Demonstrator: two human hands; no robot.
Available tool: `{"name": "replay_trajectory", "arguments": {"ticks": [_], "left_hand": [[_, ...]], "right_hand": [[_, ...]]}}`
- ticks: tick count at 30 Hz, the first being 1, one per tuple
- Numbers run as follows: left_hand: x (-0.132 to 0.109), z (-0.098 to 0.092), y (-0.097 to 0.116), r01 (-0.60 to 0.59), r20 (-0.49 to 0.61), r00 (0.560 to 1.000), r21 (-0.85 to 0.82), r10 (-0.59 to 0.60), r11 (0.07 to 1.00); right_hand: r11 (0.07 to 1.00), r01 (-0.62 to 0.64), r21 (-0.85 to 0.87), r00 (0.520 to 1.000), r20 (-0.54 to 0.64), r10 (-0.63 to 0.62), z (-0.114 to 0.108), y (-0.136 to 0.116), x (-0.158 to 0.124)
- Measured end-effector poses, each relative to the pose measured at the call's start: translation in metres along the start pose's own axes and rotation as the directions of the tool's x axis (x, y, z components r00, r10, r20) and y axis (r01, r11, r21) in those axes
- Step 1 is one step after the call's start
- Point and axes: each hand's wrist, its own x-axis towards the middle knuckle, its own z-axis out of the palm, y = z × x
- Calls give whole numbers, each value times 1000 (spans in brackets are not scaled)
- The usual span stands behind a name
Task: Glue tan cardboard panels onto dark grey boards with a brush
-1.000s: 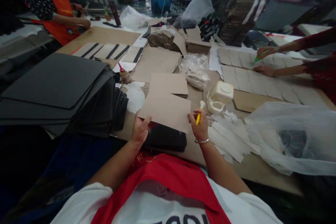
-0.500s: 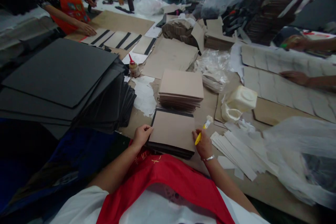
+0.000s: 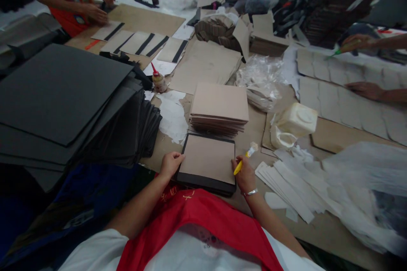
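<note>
Since the earlier head view, the tan card sheet (image 3: 208,159) sits squarer on the black board (image 3: 206,187), with a dark border now showing along its edges. The left grip (image 3: 171,165) is open and holds nothing, its fingers (image 3: 178,157) resting at the board's lower-left corner. The right grip (image 3: 244,175) is closed around a yellow-barrelled tool (image 3: 239,167) with a white tip, just beside the sheet's lower-right corner. Sheet and board lie on the surface (image 3: 165,148), just below a stack of tan sheets (image 3: 219,108) and right of a pile of black boards (image 3: 60,89). Judged from how the work lies, good placement means an even border on every side and the sheet lying flat, with no lifted corner. A red-capped glue bottle (image 3: 159,82) stands beyond the pile's right side. A co-worker's hands (image 3: 365,91) work at the right over grey-tan panels (image 3: 346,106). The sheet's underside is hidden, so any adhesive beneath it cannot be confirmed. The fingers hide part of the tool, and its tip is too small to identify. The co-worker's arms are cut off by the frame edge
</note>
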Motion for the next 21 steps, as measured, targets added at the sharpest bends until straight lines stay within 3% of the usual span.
{"name": "replay_trajectory", "arguments": {"ticks": [13,21], "left_hand": [[-2,-2,9,-9,54,999,210,-2,978],[3,-2,10,-50,68,997,275,33,960]], "right_hand": [[995,-82,-52,994,62,85,-1,-4,2],[976,-63,-209,987,132,92,-4,-15,5]]}}
